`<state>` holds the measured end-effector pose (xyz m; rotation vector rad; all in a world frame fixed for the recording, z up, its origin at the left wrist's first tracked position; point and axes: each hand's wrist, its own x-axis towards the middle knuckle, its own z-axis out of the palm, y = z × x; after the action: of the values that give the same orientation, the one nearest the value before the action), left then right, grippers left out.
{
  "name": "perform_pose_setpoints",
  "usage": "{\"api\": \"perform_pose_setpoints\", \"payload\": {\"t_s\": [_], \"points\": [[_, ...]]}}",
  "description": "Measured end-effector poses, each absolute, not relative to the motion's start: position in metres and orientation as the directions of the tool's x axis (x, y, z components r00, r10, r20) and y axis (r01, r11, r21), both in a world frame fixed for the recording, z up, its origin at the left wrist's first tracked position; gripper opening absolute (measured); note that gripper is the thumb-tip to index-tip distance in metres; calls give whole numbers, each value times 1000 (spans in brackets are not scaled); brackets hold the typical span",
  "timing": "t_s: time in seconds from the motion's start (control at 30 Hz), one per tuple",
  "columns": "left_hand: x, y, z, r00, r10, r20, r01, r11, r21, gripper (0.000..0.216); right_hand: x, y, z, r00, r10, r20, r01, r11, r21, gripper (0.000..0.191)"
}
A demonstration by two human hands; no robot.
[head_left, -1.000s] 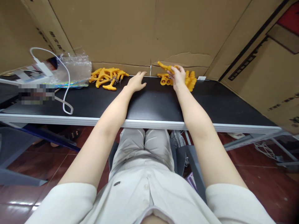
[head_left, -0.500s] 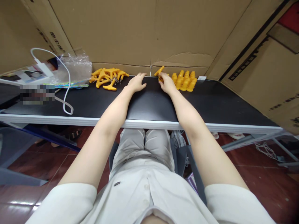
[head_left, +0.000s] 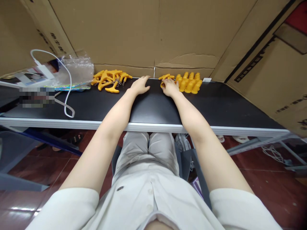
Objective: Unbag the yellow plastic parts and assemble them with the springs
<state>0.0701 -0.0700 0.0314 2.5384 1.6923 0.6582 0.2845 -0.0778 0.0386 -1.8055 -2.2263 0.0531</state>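
My left hand (head_left: 140, 85) rests on the black tabletop with fingers apart and nothing in it. To its left lies a pile of yellow T-handled corkscrews (head_left: 112, 76), some with their metal spirals showing. My right hand (head_left: 170, 87) is closed around a yellow corkscrew (head_left: 165, 76) near the back edge. Its T-handle lies level beyond the fingers, and a round yellow opening shows beside the thumb; the fingers hide the rest. Just right of this hand stand several yellow bell-shaped sleeves (head_left: 190, 83) in rows.
A cardboard wall (head_left: 134, 38) closes off the back of the table (head_left: 153, 110). Clear plastic bags (head_left: 79, 72) and a white cable (head_left: 71, 86) lie at the left. A small white piece (head_left: 207, 80) sits behind the sleeves.
The T-handle in my right hand has turned from slanted to nearly level and moved lower. My right hand has shifted slightly down. The left hand has stayed put.
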Motion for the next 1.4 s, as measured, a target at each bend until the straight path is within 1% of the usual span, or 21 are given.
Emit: {"api": "perform_pose_setpoints", "payload": {"t_s": [0.07, 0.17, 0.33, 0.53, 0.7, 0.83, 0.9, 1.0, 1.03, 1.07, 1.17, 1.27, 1.33, 1.4], "points": [[69, -67, 30, 327, 880, 344, 876, -419, 240, 71, 285, -76, 37, -181, 963, 200, 949, 225, -222, 66], [69, -65, 28, 329, 877, 349, 876, -422, 234, 70, 287, -75, 36, -194, 943, 271, 929, 265, -260, 55], [70, -64, 27, 326, 877, 354, 870, -425, 251, 70, 290, -74, 39, -193, 918, 347, 940, 275, -204, 44], [71, -70, 31, 327, 886, 330, 875, -416, 250, 70, 293, -69, 41, -191, 904, 382, 924, 297, -240, 39], [72, -73, 32, 331, 886, 324, 871, -419, 256, 70, 291, -73, 47, -151, 891, 429, 920, 285, -268, 40], [71, -69, 29, 320, 887, 334, 873, -413, 260, 69, 289, -72, 48, -145, 880, 452, 929, 278, -243, 43], [71, -67, 29, 325, 885, 334, 869, -419, 265, 70, 287, -68, 46, -128, 882, 454, 925, 271, -265, 42], [71, -69, 30, 333, 885, 325, 867, -424, 264, 70, 282, -63, 42, -63, 897, 437, 907, 234, -351, 40], [72, -71, 31, 334, 886, 321, 869, -421, 261, 69, 281, -62, 41, -45, 908, 418, 912, 207, -353, 39], [73, -72, 32, 333, 888, 317, 871, -419, 257, 69, 280, -62, 40, -37, 918, 396, 927, 179, -329, 39], [75, -78, 35, 328, 894, 305, 880, -407, 244, 69, 281, -64, 36, -56, 936, 349, 968, 137, -212, 46], [77, -82, 38, 326, 901, 286, 890, -394, 228, 69, 286, -64, 33, -122, 944, 306, 974, 173, -148, 60], [77, -83, 38, 324, 905, 275, 895, -388, 222, 70, 291, -62, 31, -143, 959, 246, 975, 179, -133, 71], [77, -81, 38, 319, 907, 274, 897, -383, 221, 69, 297, -58, 30, -142, 966, 216, 973, 177, -149, 75]]}}
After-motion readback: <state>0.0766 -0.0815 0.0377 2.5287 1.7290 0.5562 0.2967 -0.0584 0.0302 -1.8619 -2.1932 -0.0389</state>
